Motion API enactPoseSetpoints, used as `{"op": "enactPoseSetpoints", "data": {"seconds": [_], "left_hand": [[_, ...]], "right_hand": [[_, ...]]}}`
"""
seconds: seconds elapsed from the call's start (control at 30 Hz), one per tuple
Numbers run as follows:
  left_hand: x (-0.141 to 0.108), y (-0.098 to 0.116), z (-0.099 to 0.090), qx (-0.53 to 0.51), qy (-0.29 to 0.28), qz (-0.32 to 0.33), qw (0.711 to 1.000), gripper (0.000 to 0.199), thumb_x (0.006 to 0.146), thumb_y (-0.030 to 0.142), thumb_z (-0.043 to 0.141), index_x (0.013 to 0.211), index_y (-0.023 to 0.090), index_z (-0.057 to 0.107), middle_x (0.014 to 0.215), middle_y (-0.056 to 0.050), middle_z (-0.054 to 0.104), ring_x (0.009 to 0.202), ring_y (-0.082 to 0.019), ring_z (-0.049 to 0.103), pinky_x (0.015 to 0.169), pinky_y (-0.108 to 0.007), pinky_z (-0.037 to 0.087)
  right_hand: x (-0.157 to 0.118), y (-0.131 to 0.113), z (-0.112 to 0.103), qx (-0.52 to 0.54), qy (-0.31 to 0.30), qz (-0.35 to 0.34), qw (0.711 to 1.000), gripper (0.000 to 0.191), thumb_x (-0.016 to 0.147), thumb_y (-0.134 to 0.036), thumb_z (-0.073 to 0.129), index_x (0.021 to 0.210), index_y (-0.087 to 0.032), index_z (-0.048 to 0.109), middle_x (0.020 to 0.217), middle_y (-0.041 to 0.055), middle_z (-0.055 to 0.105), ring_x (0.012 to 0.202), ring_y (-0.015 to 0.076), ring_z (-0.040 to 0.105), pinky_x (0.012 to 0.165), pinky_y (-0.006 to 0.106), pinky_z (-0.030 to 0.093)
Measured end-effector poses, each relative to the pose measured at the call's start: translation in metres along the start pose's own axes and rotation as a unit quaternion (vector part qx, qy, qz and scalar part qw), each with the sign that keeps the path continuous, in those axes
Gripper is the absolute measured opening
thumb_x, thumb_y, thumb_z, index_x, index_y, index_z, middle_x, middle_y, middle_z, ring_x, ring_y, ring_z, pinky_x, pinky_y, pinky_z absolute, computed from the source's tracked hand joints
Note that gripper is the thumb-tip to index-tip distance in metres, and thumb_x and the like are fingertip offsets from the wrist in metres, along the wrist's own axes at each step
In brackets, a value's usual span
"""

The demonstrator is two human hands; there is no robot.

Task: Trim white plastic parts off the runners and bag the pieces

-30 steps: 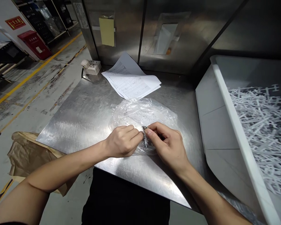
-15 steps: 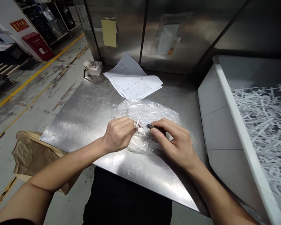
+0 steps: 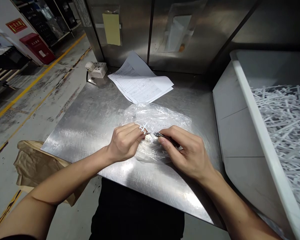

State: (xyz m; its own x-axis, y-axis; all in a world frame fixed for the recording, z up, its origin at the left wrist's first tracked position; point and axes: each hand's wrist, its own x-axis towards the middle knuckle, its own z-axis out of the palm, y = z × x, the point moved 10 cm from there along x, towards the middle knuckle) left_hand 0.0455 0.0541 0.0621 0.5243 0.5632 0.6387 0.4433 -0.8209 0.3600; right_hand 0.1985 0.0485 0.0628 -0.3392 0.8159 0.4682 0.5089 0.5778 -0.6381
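My left hand [image 3: 124, 141] is closed in a pinch on a small white plastic sprue [image 3: 144, 128] with short cross-branches. Facing it, my right hand [image 3: 186, 150] grips dark-handled nippers [image 3: 160, 134], mostly hidden by the fingers. The metal tips of the nippers reach to the lower part of the white plastic piece; whether the blades are closed I cannot tell. Beneath both hands a clear plastic bag [image 3: 165, 116] lies crumpled on the metal table [image 3: 75, 126], with small pale pieces showing through it.
At the right stands a large white bin [image 3: 242, 133] with many white sprues [image 3: 285, 133] in it. Printed sheets [image 3: 142, 85] and a power socket block [image 3: 99, 70] lie at the back. Brown paper [image 3: 37, 166] hangs by the table's left edge.
The white sprue has turned a little in my left fingers and its cross-branches now point more upward. Both hands keep nearly the same place; the view has shifted slightly.
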Motion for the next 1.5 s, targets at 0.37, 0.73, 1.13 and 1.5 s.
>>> {"op": "enactPoseSetpoints", "data": {"seconds": [0.37,0.73,1.13,1.5], "left_hand": [[0.0,0.001,0.003,0.01,-0.014,0.005,1.0,0.02,0.106,0.009,0.051,0.092,0.018,0.061,0.079,-0.005,0.07,0.072,-0.018,0.06,0.069,-0.032,0.051],[-0.002,-0.004,0.008,-0.005,-0.024,-0.018,1.0,0.021,0.107,0.011,0.051,0.09,0.019,0.059,0.078,-0.004,0.068,0.072,-0.017,0.061,0.069,-0.031,0.051],[-0.004,-0.012,0.01,0.005,-0.029,-0.047,0.998,0.022,0.109,0.016,0.05,0.09,0.018,0.061,0.077,-0.003,0.068,0.071,-0.016,0.062,0.068,-0.03,0.049],[-0.002,-0.007,0.007,0.019,-0.011,-0.033,0.999,0.024,0.108,0.013,0.051,0.086,0.019,0.058,0.073,-0.002,0.064,0.068,-0.016,0.058,0.066,-0.03,0.047]], "right_hand": [[-0.001,-0.001,0.001,-0.023,0.009,-0.021,0.999,0.011,0.108,-0.02,0.064,0.105,-0.015,0.073,0.08,0.0015,0.063,0.068,0.0138,0.057,0.065,0.031,0.042],[-0.004,0.011,0.005,0.031,0.023,0.057,0.998,0.012,0.107,-0.023,0.065,0.099,-0.021,0.073,0.084,0.0002,0.074,0.071,0.015,0.066,0.066,0.03,0.047],[-0.001,-0.002,0.002,0.033,0.003,0.013,0.999,0.009,0.107,-0.024,0.064,0.103,-0.021,0.07,0.083,0.0014,0.069,0.07,0.0159,0.062,0.065,0.032,0.046],[-0.004,-0.009,0.008,-0.003,-0.019,-0.024,1.0,0.01,0.108,-0.021,0.062,0.102,-0.018,0.07,0.076,0.0002,0.06,0.064,0.0147,0.054,0.062,0.032,0.041]]}}
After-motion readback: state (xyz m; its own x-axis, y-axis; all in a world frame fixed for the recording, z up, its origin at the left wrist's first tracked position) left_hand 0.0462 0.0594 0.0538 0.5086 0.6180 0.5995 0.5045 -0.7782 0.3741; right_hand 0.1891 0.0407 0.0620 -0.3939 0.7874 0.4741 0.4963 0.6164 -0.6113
